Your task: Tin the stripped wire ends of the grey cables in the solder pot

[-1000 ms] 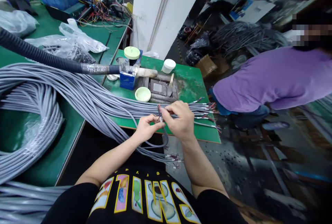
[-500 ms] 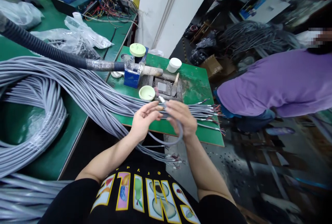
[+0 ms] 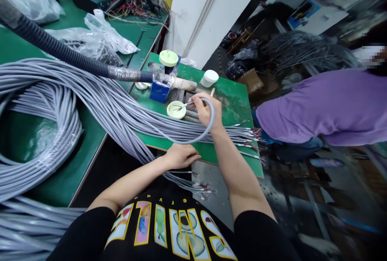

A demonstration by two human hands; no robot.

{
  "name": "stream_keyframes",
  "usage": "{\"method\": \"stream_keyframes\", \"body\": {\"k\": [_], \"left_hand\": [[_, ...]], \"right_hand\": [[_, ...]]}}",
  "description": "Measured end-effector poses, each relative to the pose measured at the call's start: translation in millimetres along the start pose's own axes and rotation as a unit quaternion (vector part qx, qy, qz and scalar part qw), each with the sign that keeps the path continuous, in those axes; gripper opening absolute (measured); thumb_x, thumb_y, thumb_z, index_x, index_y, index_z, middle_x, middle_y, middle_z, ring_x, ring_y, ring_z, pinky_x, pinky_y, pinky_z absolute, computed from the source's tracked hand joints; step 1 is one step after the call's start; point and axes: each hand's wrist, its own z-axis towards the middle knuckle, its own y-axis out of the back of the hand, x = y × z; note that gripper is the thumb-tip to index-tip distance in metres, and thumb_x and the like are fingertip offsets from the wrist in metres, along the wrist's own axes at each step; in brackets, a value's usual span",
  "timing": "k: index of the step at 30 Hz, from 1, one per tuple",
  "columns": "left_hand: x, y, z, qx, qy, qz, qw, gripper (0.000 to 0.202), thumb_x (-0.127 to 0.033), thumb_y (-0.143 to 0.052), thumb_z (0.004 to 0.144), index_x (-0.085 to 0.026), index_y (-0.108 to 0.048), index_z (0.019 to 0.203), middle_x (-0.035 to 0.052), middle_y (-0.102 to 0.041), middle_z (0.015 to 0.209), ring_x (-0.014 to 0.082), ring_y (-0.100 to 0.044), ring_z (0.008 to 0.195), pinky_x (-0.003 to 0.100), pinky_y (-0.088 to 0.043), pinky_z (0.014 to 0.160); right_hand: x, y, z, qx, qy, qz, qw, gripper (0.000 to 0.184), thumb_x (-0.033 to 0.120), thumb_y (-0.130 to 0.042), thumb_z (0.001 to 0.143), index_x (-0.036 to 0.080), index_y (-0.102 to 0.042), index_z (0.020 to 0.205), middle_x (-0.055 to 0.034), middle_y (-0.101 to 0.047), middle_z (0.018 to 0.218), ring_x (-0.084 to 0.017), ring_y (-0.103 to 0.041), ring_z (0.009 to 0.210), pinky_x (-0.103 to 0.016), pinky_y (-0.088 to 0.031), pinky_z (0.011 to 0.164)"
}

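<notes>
My right hand (image 3: 207,109) is closed on a grey cable (image 3: 208,132) near its end. The cable loops down and left from that hand. Its bare thin wires (image 3: 177,109) reach over the pale green round tub (image 3: 172,116), dark tips inside the rim; whether they touch the contents cannot be seen. Lower down, my left hand (image 3: 181,156) hovers by the front edge of the green board (image 3: 254,164), fingers loosely bent, with a small gap at the thumb and nothing visible in it. Below it hang several cable ends (image 3: 202,186) with stripped wires.
A thick grey cable bundle (image 3: 121,105) crosses the board, its stripped ends at the right. Behind stand a ribbed hose (image 3: 60,49), a blue box (image 3: 159,91) and a white tub (image 3: 209,78). A person in a purple shirt (image 3: 314,107) is at the right.
My hands have parted. The right hand has moved up and back, bringing the cable's wire end over the pale green tub. My left hand has dropped toward the board's front edge.
</notes>
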Motion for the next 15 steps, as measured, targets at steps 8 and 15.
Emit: {"method": "stream_keyframes", "body": {"k": [8, 15], "left_hand": [[2, -0.2, -1, 0.005, -0.004, -0.011, 1.000, 0.027, -0.036, -0.048, 0.091, -0.017, -0.067, 0.084, 0.0060, -0.067, 0.076, 0.0155, -0.062, 0.074, 0.025, -0.042, 0.068], [4, -1.8, -1, 0.007, 0.000, -0.011, 1.000, 0.028, -0.037, -0.048, 0.092, -0.018, -0.067, 0.085, 0.0057, -0.068, 0.076, 0.0156, -0.061, 0.075, 0.025, -0.042, 0.067]], "right_hand": [[-15, -17, 11, 0.036, -0.026, 0.000, 0.999, 0.033, 0.050, -0.050, 0.089, 0.021, -0.064, 0.084, -0.0015, -0.069, 0.075, -0.016, -0.069, 0.064, -0.025, -0.053, 0.057], [-19, -23, 12, 0.043, -0.029, -0.010, 0.999, 0.030, 0.048, -0.051, 0.089, 0.022, -0.063, 0.081, -0.0005, -0.068, 0.071, -0.016, -0.069, 0.064, -0.025, -0.053, 0.058]]}}
